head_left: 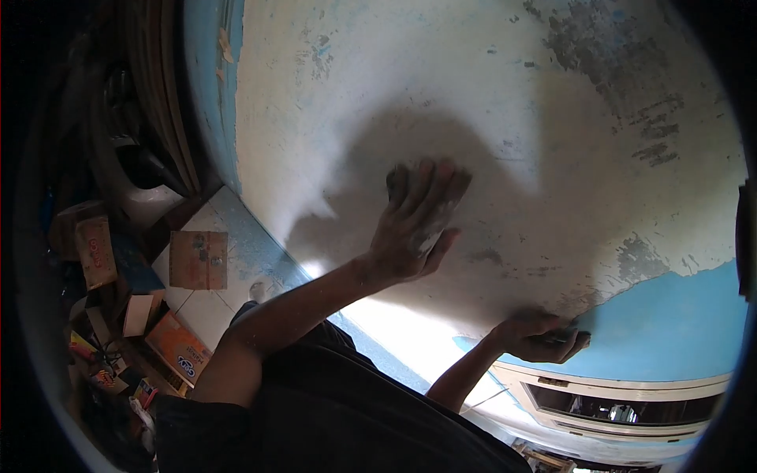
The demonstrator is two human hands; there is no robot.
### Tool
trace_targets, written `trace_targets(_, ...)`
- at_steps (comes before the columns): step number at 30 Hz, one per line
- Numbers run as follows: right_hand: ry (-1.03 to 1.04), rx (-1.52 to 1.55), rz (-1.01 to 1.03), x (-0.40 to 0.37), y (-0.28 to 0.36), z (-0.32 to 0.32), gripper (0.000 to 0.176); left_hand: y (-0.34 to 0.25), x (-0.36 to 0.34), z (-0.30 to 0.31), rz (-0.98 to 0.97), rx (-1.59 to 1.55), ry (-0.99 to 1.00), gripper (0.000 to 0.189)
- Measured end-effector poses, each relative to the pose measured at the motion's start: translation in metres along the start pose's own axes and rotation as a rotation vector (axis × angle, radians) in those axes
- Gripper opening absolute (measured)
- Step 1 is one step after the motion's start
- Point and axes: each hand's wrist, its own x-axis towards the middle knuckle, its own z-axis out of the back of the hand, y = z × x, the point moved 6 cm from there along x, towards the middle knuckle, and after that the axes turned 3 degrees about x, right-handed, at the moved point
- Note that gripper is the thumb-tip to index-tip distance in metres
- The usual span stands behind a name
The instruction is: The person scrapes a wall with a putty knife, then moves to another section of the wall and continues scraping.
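A wall (315, 118) with whitish, patchy plaster and dark grey scuffs fills the upper view. Against it, near the centre, my left hand (418, 217) has its fingers spread and pointing up, with pale dust on the skin; nothing shows in it. Lower right, my right hand (544, 335) has curled fingers beside the lower edge of the plaster, where blue paint (670, 323) begins. A small dark thing seems to be between its thumb and fingers, too hidden to name.
Cardboard boxes (180, 347) and clutter lie on the lower left floor, near a flat cardboard piece (199, 260) on the tiles. A light-framed opening (631, 406) is at lower right. Dark curved objects (150, 94) stand at upper left.
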Motion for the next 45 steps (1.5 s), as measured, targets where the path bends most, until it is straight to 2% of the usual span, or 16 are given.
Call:
trace_targets(3, -0.023, 0.053, -0.001, -0.002, -0.005, 0.000, 0.038, -0.003, 0.025, 0.007, -0.063, 0.055, -0.140, 0.063)
trace_targets(6, 0.004, 0.049, -0.024, -0.002, -0.003, 0.002, 0.041, -0.004, 0.013, 0.003, -0.141, -0.020, -0.184, 0.061)
trace_targets(9, 0.046, -0.027, -0.017, 0.005, -0.007, 0.013, 0.048, -0.005, -0.024, -0.011, -0.102, 0.037, 0.002, 0.063)
trace_targets(10, 0.056, -0.055, -0.008, 0.008, -0.011, 0.019, 0.051, -0.006, -0.024, -0.011, -0.096, 0.016, -0.016, 0.063)
trace_targets(11, 0.107, -0.272, -0.032, 0.011, -0.019, 0.028, 0.058, -0.007, -0.023, -0.011, -0.088, -0.005, -0.032, 0.063)
trace_targets(14, -0.062, 0.110, -0.130, 0.013, -0.061, 0.047, 0.050, -0.014, 0.001, -0.008, -0.146, -0.042, -0.164, 0.062)
trace_targets(18, -0.020, 0.016, -0.052, 0.004, -0.096, 0.056, 0.045, -0.029, 0.024, -0.006, -0.204, 0.102, -0.207, 0.059)
trace_targets(20, 0.028, -0.011, -0.100, -0.010, -0.106, 0.052, 0.042, -0.028, 0.004, -0.017, -0.160, 0.096, -0.110, 0.059)
trace_targets(21, -0.001, 0.011, -0.013, -0.013, -0.103, 0.050, 0.039, -0.027, -0.011, -0.024, -0.133, 0.093, -0.057, 0.059)
trace_targets(24, -0.011, -0.025, 0.016, -0.016, -0.103, 0.051, 0.041, -0.032, -0.049, -0.039, -0.082, 0.051, 0.039, 0.062)
trace_targets(31, -0.032, -0.089, 0.012, -0.020, -0.110, 0.054, 0.039, -0.045, -0.005, -0.028, -0.212, 0.162, -0.116, 0.064)
trace_targets(34, -0.055, -0.071, 0.011, -0.021, -0.110, 0.056, 0.039, -0.044, -0.026, -0.034, -0.117, 0.186, -0.013, 0.064)
trace_targets(38, -0.087, 0.005, -0.009, -0.022, -0.113, 0.054, 0.039, -0.041, -0.064, -0.049, -0.085, 0.155, 0.006, 0.063)
trace_targets(39, -0.114, 0.084, -0.015, -0.021, -0.111, 0.052, 0.039, -0.043, -0.056, -0.047, -0.103, 0.174, -0.018, 0.063)
trace_targets(43, -0.071, 0.006, 0.003, -0.022, -0.112, 0.054, 0.038, -0.053, -0.025, -0.037, -0.083, 0.200, -0.036, 0.062)
trace_targets(45, -0.064, -0.016, -0.005, -0.022, -0.113, 0.053, 0.038, -0.051, -0.036, -0.040, -0.058, 0.190, -0.045, 0.062)
